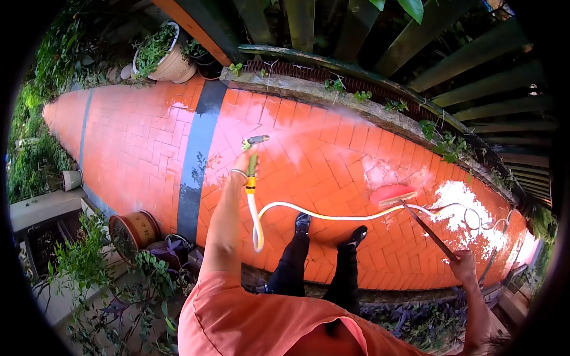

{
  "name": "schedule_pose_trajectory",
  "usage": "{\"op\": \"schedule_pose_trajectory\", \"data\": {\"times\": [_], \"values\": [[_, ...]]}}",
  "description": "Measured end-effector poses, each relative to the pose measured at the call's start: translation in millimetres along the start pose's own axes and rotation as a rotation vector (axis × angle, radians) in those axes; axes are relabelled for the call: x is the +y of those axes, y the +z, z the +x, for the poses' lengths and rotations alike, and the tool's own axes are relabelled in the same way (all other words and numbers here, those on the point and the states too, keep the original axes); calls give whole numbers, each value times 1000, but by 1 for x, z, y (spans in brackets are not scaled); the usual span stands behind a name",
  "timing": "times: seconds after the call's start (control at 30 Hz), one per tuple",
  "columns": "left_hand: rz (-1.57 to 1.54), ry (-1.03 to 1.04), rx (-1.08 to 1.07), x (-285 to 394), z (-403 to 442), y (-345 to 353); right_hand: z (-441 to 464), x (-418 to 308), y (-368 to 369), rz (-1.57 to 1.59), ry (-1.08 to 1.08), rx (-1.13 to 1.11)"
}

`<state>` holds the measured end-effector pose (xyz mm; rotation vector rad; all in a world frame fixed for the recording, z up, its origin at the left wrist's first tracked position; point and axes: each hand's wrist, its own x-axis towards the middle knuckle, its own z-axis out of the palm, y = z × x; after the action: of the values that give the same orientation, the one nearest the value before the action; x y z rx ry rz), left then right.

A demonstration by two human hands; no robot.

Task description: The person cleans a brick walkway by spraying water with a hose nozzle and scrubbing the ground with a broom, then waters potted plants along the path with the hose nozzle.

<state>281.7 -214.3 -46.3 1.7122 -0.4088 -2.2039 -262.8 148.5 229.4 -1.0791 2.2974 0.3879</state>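
My left hand (244, 161) is wrapped round the green handle of a hose spray nozzle (257, 140). A fine jet of water leaves it toward the right, low over the paving. From the nozzle's yellow connector a white hose (338, 217) loops down, then trails rightward across the ground. In my right hand (464, 267), closed round the upper part of its dark pole, is a broom (432, 234). The broom's pinkish-red head (392, 194) rests on the wet orange brick paving (332, 157), beside the hose.
A stone curb (380, 110) with a slatted fence (475, 77) borders the far side. A pale planter (172, 59) stands at upper left; a terracotta pot (135, 230) and leafy plants (89, 249) are at lower left. Dark bands (200, 148) cross the paving. My shoes (303, 223) stand near the hose.
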Motion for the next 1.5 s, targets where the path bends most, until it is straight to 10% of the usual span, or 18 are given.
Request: {"op": "schedule_pose_trajectory", "data": {"times": [0.37,1.5], "values": [[91,87,349,8,-13,-20,-27,13,15,117,46,29],[690,259,-38,-91,48,325,-102,94,57,436,111,-69]]}}
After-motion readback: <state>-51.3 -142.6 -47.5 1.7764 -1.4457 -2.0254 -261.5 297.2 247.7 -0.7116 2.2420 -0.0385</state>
